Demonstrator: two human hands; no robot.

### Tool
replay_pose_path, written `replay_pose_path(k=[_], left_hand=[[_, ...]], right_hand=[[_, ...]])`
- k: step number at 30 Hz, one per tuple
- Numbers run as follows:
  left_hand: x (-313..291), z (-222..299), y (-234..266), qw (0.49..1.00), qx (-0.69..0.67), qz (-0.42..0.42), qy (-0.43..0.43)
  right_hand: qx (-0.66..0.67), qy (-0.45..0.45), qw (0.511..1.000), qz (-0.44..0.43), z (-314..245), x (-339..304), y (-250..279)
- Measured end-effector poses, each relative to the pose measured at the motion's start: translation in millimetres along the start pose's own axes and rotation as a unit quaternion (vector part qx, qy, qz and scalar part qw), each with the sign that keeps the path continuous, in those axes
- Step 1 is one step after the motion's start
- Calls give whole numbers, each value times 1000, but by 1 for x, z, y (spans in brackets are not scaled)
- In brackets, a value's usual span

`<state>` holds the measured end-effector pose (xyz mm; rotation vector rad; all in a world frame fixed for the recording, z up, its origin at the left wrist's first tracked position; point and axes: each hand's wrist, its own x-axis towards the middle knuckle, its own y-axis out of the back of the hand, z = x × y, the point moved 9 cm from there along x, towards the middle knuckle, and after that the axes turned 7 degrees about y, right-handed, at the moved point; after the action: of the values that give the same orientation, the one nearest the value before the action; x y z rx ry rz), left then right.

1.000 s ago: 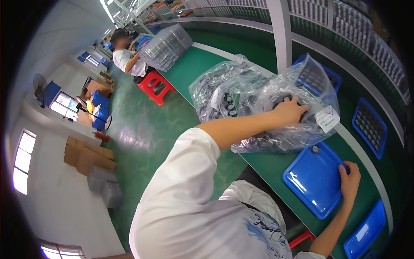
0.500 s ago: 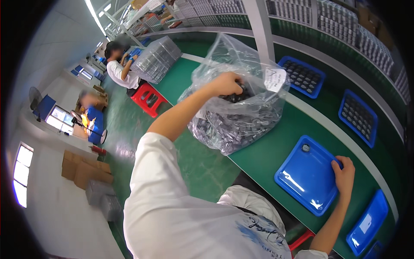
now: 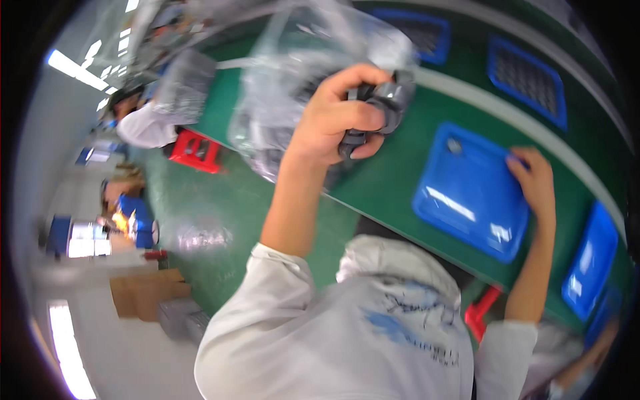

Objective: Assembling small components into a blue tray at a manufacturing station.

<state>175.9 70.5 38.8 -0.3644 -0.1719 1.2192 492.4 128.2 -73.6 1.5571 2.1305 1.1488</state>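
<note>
My left hand (image 3: 340, 117) is closed around several small dark grey round plastic parts (image 3: 393, 100), some sticking out past the fingers. It is raised in front of a large clear plastic bag (image 3: 267, 87), whose contents are blurred and partly hidden by the hand. A shallow blue tray (image 3: 467, 193) lies on the green table to the right. One small round dark part (image 3: 455, 145) sits in its far left corner. My right hand (image 3: 535, 177) grips the tray's right rim, with the fingertips at the edge.
Two blue trays (image 3: 500, 67) filled with dark round parts stand beyond a pale rail. Another blue tray (image 3: 590, 260) lies at the right. Red stools (image 3: 195, 152) stand by the green table (image 3: 373, 193). A co-worker (image 3: 150, 123) sits at the far left; another person's arm (image 3: 590, 357) shows lower right.
My left hand has come out of the bag toward me, now holding a handful of dark parts. The whole view has shifted and blurred; my right hand stays on the tray's rim.
</note>
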Motion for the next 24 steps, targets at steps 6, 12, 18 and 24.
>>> replay_pose_path(k=[6, 12, 18, 24], left_hand=[[50, -126, -106, 871, 468, -51, -140], [46, -166, -153, 758, 618, -66, -195], [29, -136, -132, 790, 543, -152, -241], [32, -134, -85, 880, 437, -120, -143]], right_hand=[[141, -77, 985, 64, 18, 7, 1], [176, -61, 975, 117, -19, -45, 19], [15, 75, 997, -10, -46, -68, -2], [-65, 108, 989, -73, -63, -65, -18]])
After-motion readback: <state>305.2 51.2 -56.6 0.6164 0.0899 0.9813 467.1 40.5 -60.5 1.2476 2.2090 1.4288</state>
